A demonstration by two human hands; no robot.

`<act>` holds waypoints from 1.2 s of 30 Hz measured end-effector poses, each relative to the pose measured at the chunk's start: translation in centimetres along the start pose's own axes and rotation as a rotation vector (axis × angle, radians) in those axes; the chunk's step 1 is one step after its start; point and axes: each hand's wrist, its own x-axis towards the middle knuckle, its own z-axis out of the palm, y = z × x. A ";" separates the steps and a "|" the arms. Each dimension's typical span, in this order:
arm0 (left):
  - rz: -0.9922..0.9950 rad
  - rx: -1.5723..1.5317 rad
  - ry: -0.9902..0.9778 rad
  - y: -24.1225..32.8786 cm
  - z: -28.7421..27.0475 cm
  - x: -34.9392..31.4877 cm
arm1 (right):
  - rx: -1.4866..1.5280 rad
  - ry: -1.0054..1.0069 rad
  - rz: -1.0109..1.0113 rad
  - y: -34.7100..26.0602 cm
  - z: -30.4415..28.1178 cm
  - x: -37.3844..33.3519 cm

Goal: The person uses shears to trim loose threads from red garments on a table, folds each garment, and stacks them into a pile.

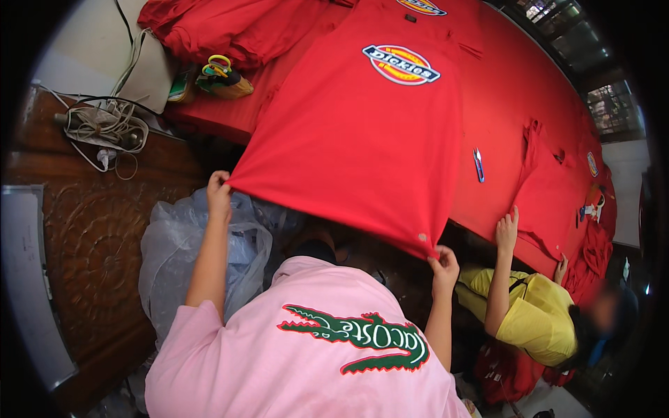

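A red T-shirt with an oval logo on its chest lies spread on the red-covered table, its hem pulled out past the near edge. My left hand pinches the hem's left corner. At the right corner, my right hand grips the hem between thumb and fingers, beside a small pale round spot on the cloth. Between both hands the fabric is stretched taut, and the collar lies at the far end.
Blue thread snips lie right of the shirt. A holder with yellow-handled scissors stands far left, near coiled cables. A clear plastic bag hangs below the edge. At right, a person in yellow handles another red shirt.
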 end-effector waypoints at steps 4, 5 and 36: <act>-0.280 -0.239 -0.070 -0.2 -7.0 -3.5 | -0.328 0.117 -0.107 5.9 -2.3 -4.7; -0.360 -0.224 -0.025 -0.9 -8.3 -5.0 | -0.443 0.079 -0.219 4.3 -0.6 -6.1; -0.039 0.694 -0.563 5.9 18.5 25.6 | 0.040 -0.005 0.088 -15.4 11.9 33.0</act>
